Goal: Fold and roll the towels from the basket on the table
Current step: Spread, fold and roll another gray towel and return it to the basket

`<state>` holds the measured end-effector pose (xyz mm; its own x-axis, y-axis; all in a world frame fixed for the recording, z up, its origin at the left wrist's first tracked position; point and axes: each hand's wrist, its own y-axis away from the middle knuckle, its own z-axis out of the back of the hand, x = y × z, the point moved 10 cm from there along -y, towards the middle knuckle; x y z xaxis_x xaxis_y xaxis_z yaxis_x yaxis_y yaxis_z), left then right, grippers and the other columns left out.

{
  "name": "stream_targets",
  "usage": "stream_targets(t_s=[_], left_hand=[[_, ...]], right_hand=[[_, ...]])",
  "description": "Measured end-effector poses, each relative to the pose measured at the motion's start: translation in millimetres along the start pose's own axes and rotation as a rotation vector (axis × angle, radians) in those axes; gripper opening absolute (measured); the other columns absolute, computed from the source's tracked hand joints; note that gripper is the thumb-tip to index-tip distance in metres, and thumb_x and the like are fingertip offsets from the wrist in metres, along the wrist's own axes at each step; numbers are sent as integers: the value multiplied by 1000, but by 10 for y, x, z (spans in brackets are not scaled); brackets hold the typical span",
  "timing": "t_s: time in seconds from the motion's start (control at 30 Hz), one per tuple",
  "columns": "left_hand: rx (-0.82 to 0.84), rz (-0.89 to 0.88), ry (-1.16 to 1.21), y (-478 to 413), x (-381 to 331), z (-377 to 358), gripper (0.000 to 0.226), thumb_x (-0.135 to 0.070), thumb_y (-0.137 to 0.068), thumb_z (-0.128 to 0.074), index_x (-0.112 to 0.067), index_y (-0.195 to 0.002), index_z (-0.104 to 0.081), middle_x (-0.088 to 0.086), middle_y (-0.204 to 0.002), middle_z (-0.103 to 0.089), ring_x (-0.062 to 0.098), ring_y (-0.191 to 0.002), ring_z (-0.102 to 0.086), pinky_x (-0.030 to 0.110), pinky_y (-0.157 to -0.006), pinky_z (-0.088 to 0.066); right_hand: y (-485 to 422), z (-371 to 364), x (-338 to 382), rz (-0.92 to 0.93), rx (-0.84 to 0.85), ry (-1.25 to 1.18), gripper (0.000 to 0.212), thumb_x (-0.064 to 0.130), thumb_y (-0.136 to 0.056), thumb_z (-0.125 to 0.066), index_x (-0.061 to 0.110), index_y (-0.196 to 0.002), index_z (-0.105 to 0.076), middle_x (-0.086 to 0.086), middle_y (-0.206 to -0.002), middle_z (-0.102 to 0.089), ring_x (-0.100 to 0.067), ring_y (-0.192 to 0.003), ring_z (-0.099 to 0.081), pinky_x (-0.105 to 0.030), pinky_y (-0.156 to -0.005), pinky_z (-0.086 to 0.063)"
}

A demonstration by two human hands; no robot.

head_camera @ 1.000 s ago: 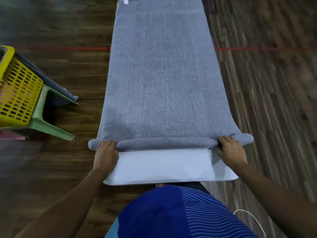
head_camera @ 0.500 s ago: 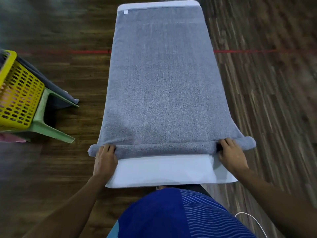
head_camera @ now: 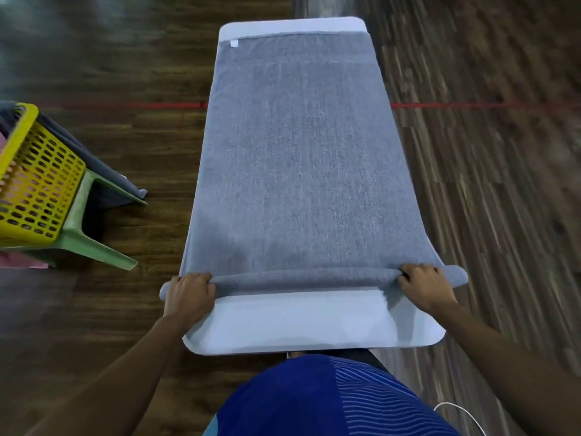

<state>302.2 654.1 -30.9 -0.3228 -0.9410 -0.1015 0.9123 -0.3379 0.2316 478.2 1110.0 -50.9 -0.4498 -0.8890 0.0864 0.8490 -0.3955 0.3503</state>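
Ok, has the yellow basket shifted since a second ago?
No. The yellow basket still has its top corner level with the red floor line, as before; only the camera tilted.

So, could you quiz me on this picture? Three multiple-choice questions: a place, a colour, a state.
1. Where is the yellow basket? A) on a shelf B) left, on a green stool C) right, on the floor
2. What colour is the towel? A) grey B) red C) green
3. How does the towel lie? A) fully rolled B) rolled at the near end only C) heaped
1 B: it sits on the stool left of the table. 2 A: its surface is grey. 3 B: left hand and right hand grip a thin roll nearest the person.
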Motion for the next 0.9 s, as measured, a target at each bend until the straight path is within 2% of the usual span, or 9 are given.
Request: stream_targets(t_s=[0.1,0.2,0.3,0.43,0.5,0.6,0.73,0.8,0.9], left_hand=[[-18,2,0,-44,71,-6,13,-20,-89,-48,-18,-86,-60,5,-89,-66,25,-84,-58,44,-85,-39],[-169,-43,4,-75,69,69,12,-11,-84,-61,-10,-96,-62,11,-95,-58,31,-89,-52,48,-78,-41],[-213,-83,136,-32,-12,73,15,5,-80,-63,-3,-92,-62,13,-88,-57,31,-79,-51,51,-72,-48],[-122,-71,122,101,-16,-176,50,2,-71,-66,0,-120,-57,16,-119,-56,33,-109,-52,49,-95,-47],[-112,-68,98,125,-3,-223,57,2,-73,-66,1,-128,-54,18,-128,-54,36,-119,-49,51,-103,-43],[-138,-35,160,37,27,-172,42,4,-80,-61,2,-123,-59,20,-123,-60,36,-116,-53,52,-104,-42],[-116,-35,170,-132,0,-25,16,-6,-85,-55,-8,-97,-66,11,-98,-68,27,-92,-59,43,-91,-47],[-38,-35,105,-209,14,-23,14,-14,-89,-51,-14,-88,-65,8,-90,-69,25,-84,-60,41,-85,-47],[79,-45,74,-266,59,-75,15,-18,-92,-46,-18,-86,-59,7,-88,-68,26,-84,-61,42,-89,-41]], right_hand=[[-67,12,-66,-30,-8,-23,26,27,-87,-58,21,-112,-62,-4,-114,-63,-29,-110,-53,-43,-91,-34],[-63,194,-10,31,-235,-69,15,9,-80,-67,11,-93,-62,-11,-92,-56,-36,-88,-52,-43,-74,-37],[-19,207,72,90,-276,-141,12,-4,-77,-62,4,-86,-61,-14,-84,-57,-37,-79,-54,-42,-66,-41],[113,13,118,130,-230,-76,46,-7,-62,-68,1,-107,-61,-16,-101,-60,-36,-90,-55,-49,-78,-49],[132,-10,123,129,-226,-68,48,-6,-66,-69,3,-113,-60,-15,-106,-62,-36,-94,-55,-51,-84,-50],[64,47,102,96,-224,-92,41,-4,-71,-67,5,-110,-63,-13,-104,-65,-37,-94,-57,-51,-85,-50],[-19,175,138,62,-165,-52,23,9,-77,-66,8,-101,-67,-12,-96,-69,-36,-92,-61,-47,-82,-48],[-85,227,133,30,-120,-31,18,17,-86,-59,12,-101,-68,-11,-99,-70,-35,-94,-61,-44,-82,-46],[-180,157,55,-5,10,31,21,26,-92,-48,21,-105,-64,-7,-107,-68,-30,-103,-58,-41,-90,-38]])
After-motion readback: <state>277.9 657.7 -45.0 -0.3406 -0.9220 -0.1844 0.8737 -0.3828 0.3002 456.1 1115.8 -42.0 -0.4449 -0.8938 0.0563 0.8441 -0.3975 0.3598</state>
